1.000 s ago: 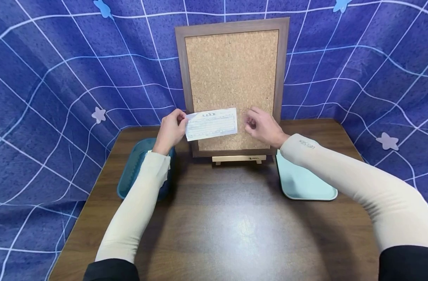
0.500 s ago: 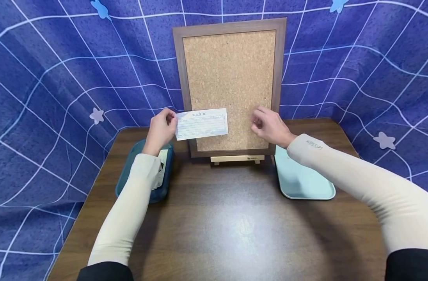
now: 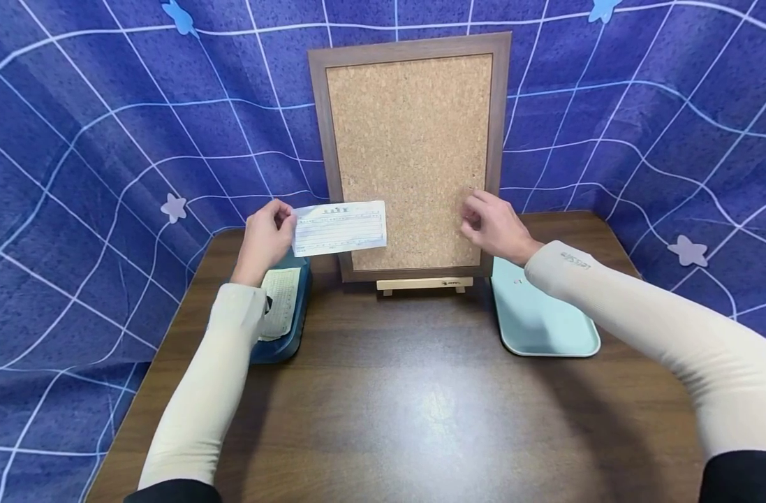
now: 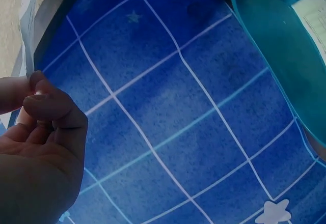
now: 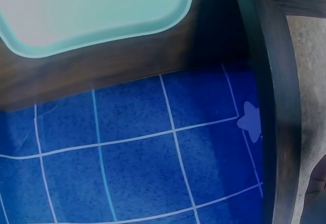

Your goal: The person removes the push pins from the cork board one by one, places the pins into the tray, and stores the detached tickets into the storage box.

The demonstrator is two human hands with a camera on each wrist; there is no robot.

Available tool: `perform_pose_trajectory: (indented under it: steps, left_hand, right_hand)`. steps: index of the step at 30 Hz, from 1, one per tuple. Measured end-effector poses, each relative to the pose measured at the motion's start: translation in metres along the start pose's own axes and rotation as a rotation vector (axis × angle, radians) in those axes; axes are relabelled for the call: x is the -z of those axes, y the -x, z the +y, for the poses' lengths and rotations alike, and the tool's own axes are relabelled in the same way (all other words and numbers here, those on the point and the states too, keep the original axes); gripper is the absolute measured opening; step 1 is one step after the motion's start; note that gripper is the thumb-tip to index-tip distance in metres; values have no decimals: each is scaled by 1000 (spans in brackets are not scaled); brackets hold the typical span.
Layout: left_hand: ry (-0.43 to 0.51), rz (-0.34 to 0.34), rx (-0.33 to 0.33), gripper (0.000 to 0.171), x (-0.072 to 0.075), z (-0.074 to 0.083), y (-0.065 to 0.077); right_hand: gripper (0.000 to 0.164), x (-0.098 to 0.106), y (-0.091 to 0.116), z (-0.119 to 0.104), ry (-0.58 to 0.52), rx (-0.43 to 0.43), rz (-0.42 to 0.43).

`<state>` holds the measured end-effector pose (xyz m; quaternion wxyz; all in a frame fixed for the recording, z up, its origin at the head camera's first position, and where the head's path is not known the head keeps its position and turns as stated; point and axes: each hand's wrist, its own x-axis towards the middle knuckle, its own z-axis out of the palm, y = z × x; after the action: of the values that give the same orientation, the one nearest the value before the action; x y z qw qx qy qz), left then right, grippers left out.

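A white printed form slip (image 3: pixel 341 229) is pinched at its left end between the thumb and fingers of my left hand (image 3: pixel 266 237). It is held upright and overlaps the lower left of the cork board (image 3: pixel 414 154) in the head view. Seen edge-on in the left wrist view, the slip (image 4: pixel 28 35) rises from the fingertips. My right hand (image 3: pixel 497 227) is at the board's lower right, its fingers curled and the thumb near the forefinger; I cannot tell whether something small is between them. Only a sliver of this hand shows in the right wrist view.
A teal basket (image 3: pixel 302 307) with a gridded paper (image 3: pixel 282 300) inside stands at the left, partly behind the left forearm. At the right lies a mint tray (image 3: pixel 549 332) bearing a tiny object (image 3: pixel 517 281). The board stands on a small wooden easel (image 3: pixel 425 283).
My left hand has carried the slip leftward, off much of the board and over toward the basket. My right hand has shifted slightly right, its fingers still curled.
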<state>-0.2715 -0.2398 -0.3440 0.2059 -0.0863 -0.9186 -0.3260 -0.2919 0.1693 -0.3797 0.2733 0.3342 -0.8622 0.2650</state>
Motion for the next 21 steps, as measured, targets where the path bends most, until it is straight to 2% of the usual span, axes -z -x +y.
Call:
perform_pose_trajectory:
  steps: [21]
  left_hand:
    - [-52, 34, 39, 12, 30, -24, 21]
  right_hand:
    - [9, 18, 16, 16, 16, -3, 56]
